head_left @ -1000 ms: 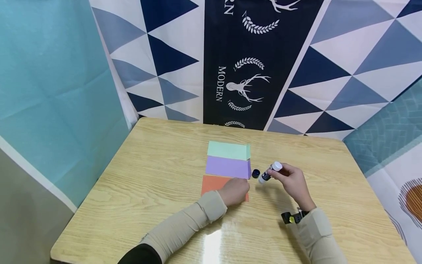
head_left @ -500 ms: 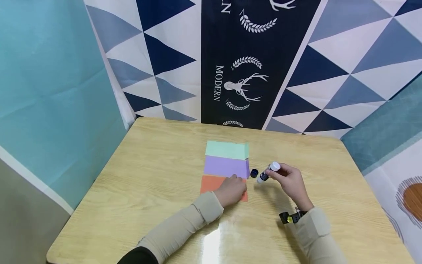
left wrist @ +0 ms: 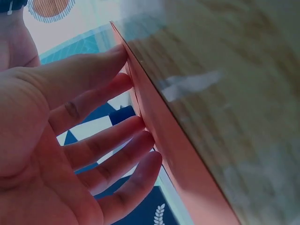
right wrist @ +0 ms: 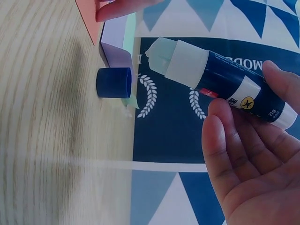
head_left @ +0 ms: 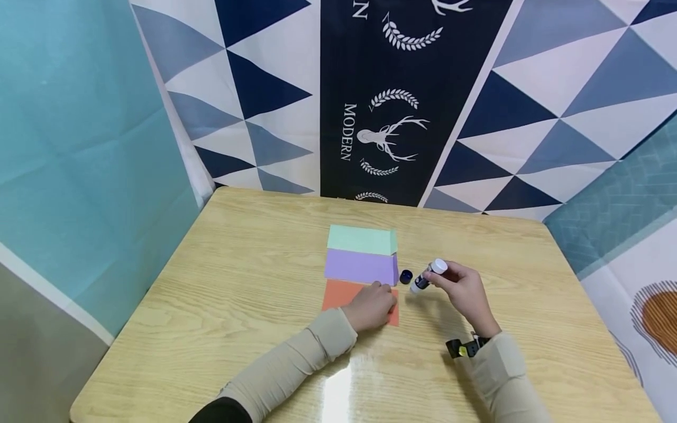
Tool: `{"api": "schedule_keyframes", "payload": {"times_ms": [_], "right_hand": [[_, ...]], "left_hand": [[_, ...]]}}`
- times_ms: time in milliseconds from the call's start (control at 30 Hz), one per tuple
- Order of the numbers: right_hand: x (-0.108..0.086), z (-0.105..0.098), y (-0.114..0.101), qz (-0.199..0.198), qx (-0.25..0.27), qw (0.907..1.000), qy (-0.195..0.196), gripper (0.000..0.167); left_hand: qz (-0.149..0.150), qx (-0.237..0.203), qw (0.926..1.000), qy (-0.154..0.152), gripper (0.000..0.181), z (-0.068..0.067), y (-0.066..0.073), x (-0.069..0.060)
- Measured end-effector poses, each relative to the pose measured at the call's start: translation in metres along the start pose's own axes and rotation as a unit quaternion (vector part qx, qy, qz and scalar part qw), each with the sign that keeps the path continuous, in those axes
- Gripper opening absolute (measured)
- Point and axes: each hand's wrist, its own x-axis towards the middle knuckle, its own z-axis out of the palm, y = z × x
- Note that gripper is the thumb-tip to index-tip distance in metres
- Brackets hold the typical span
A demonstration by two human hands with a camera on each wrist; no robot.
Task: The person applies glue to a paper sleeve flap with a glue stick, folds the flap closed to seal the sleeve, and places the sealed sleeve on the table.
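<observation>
Orange paper (head_left: 336,292) lies on the tabletop (head_left: 238,282), the unclenched left hand (head_left: 370,306) resting fingertips on it; just rightward, the right hand (head_left: 466,294) grips an uncapped glue stick (head_left: 425,280), its long axis slanting down and left toward the paper.

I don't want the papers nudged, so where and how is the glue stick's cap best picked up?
The dark blue cap is probably best pinched by its side wall, from above, on its near and far sides. It is short and round and stands on end; the purple paper lies close on its left, and the right hand holds the glue stick tilted just to its right.
</observation>
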Motion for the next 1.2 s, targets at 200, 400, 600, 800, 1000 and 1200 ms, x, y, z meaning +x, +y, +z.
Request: {"api": "schedule_keyframes", "payload": {"times_ms": [200, 400, 600, 800, 1000, 1200], "right_hand": [[0.002, -0.002, -0.002, 0.005, -0.002, 1.0000, 0.002, 0.035], [-0.001, -0.002, -0.001, 0.006, -0.001, 1.0000, 0.000, 0.035], [0.000, -0.004, -0.001, -0.002, 0.001, 1.0000, 0.001, 0.033], [0.001, -0.005, -0.001, -0.004, 0.005, 1.0000, 0.000, 0.034], [0.001, -0.004, 0.001, -0.005, 0.000, 1.0000, 0.001, 0.035], [0.000, -0.004, 0.002, -0.001, -0.002, 1.0000, -0.003, 0.036]], "left_hand": [[-0.002, -0.017, 0.9999, -0.001, 0.016, 0.000, -0.006, 0.003], [-0.021, -0.018, 0.9994, 0.024, 0.011, -0.006, -0.014, 0.004], [-0.046, -0.006, 0.9988, 0.018, 0.022, -0.013, -0.029, 0.008], [-0.082, -0.021, 0.9961, 0.026, 0.024, -0.019, -0.047, 0.013], [-0.096, -0.023, 0.9941, 0.046, 0.020, -0.015, -0.061, 0.018], [-0.105, -0.005, 0.9940, 0.028, 0.021, -0.017, -0.062, 0.017]]}}
